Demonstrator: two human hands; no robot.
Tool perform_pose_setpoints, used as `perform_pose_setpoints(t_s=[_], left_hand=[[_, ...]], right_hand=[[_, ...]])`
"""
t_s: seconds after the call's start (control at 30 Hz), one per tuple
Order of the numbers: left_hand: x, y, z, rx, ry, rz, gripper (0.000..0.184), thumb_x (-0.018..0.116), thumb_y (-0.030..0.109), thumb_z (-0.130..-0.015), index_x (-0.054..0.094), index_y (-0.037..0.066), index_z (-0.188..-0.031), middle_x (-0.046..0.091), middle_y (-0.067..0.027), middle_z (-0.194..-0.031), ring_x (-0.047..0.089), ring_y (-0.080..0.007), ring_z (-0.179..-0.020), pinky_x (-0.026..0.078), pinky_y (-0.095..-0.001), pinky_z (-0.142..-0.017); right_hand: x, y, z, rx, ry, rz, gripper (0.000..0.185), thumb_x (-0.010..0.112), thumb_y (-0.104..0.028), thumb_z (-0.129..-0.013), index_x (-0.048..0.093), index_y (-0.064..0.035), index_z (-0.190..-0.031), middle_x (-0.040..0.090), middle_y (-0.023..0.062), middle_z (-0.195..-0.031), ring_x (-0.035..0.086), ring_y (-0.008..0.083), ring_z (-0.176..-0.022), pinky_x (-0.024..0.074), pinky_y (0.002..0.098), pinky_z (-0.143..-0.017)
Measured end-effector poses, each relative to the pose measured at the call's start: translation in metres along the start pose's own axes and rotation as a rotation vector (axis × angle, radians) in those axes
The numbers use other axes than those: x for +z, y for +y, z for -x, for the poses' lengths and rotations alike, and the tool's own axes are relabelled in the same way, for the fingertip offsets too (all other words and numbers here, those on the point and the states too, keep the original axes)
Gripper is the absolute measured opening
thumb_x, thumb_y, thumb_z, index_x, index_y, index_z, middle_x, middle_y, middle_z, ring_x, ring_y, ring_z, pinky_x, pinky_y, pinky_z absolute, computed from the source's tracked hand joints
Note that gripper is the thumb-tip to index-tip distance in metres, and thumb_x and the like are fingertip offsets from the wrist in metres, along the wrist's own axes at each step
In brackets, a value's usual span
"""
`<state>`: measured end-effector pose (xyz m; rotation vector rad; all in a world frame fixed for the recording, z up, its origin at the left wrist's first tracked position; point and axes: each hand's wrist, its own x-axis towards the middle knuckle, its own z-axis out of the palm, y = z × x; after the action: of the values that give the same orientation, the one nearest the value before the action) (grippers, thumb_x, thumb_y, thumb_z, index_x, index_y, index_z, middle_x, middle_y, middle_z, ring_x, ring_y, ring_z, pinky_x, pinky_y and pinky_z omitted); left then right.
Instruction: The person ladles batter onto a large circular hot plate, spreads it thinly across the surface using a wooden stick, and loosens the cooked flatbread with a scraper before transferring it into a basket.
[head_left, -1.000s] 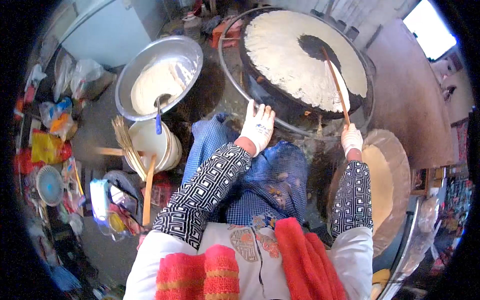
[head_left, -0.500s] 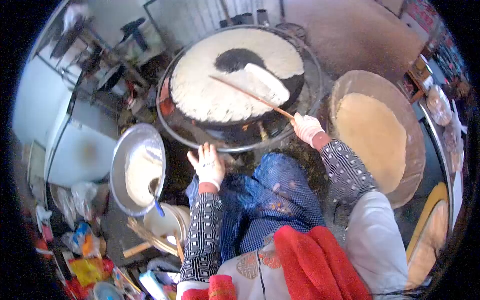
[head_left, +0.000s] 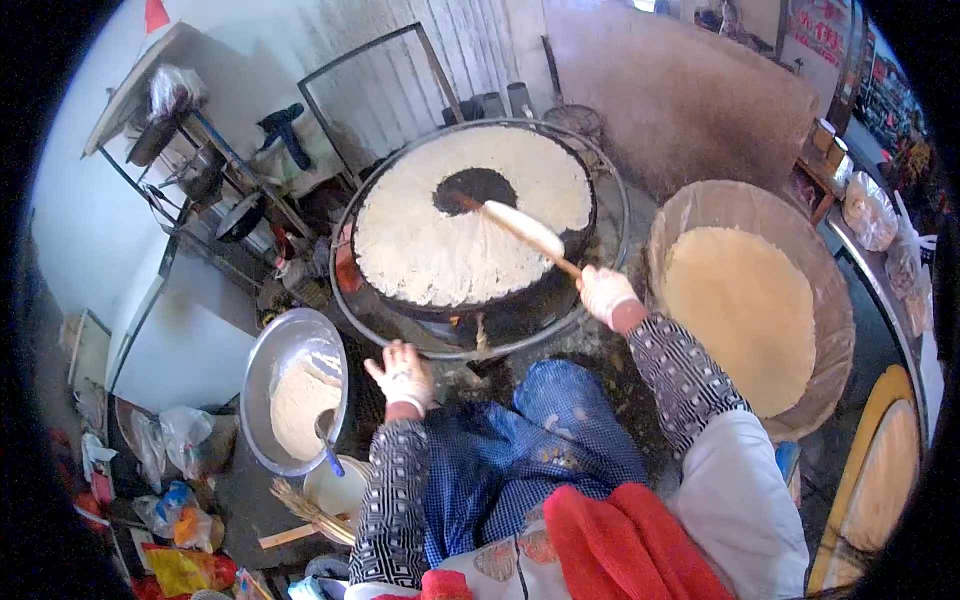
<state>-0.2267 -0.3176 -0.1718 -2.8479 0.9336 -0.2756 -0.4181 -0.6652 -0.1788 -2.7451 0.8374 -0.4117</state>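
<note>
My right hand (head_left: 606, 294), in a white glove, grips a wooden stick (head_left: 567, 266) that reaches over a large round black griddle (head_left: 577, 242). Along the stick lies a thick white mass of batter or dough (head_left: 525, 229); whether it clings to the stick I cannot tell. A pale, thin batter layer (head_left: 420, 245) covers most of the griddle. Bare black surface shows in a round patch near the middle and at the right edge. My gloved left hand (head_left: 402, 377) is open with fingers spread, close to the griddle's near metal ring (head_left: 420, 352), holding nothing.
Left stands a metal bowl (head_left: 257, 375) of batter with a blue-handled ladle (head_left: 328, 445). Below it are a white bucket (head_left: 348, 485) and a straw brush (head_left: 300, 505). A large lined basket (head_left: 835, 330) of tan batter stands right. Shelves (head_left: 225, 170) hold pans.
My view has tilted up, so the scene sits lower. The stick has swung from left of the white mass to lie along it. Less bare griddle shows at the right. My left hand stays open.
</note>
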Motion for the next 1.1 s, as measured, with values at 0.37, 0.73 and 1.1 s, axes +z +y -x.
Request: perform_pose_setpoints(t_s=[0.37, 0.73, 1.1], left_hand=[[0.015, 0.115, 0.039, 0.353, 0.181, 0.098, 0.05, 0.054, 0.031, -0.086, 0.053, 0.002, -0.127, 0.054, -0.0149, -0.132, 0.045, -0.0311, -0.128, 0.009, -0.0642, -0.112], [0.026, 0.094, 0.03, 0.262, 0.153, -0.012, 0.04, 0.061, 0.025, -0.08, 0.057, 0.006, -0.115, 0.058, -0.0117, -0.121, 0.044, -0.0324, -0.129, 0.013, -0.0585, -0.114], [0.028, 0.129, 0.06, 0.261, 0.051, 0.047, 0.063, 0.058, 0.028, -0.081, 0.042, 0.002, -0.137, 0.045, -0.0167, -0.14, 0.037, -0.0344, -0.135, 0.012, -0.0627, -0.112]], right_hand=[[-0.018, 0.02, 0.02, -0.01, -0.142, 0.003, 0.035, 0.047, -0.034, -0.096, 0.061, -0.0023, -0.096, 0.069, 0.0207, -0.087, 0.067, 0.0355, -0.084, 0.0534, 0.0461, -0.074], [-0.029, 0.029, 0.06, -0.152, -0.082, -0.058, 0.031, 0.05, -0.033, -0.095, 0.059, -0.0038, -0.092, 0.067, 0.0182, -0.078, 0.066, 0.0374, -0.072, 0.053, 0.0486, -0.066], [-0.042, 0.144, 0.222, 0.033, -0.326, 0.082, 0.03, 0.048, -0.034, -0.095, 0.052, -0.0044, -0.097, 0.065, 0.0239, -0.074, 0.064, 0.0428, -0.07, 0.0497, 0.0548, -0.065]])
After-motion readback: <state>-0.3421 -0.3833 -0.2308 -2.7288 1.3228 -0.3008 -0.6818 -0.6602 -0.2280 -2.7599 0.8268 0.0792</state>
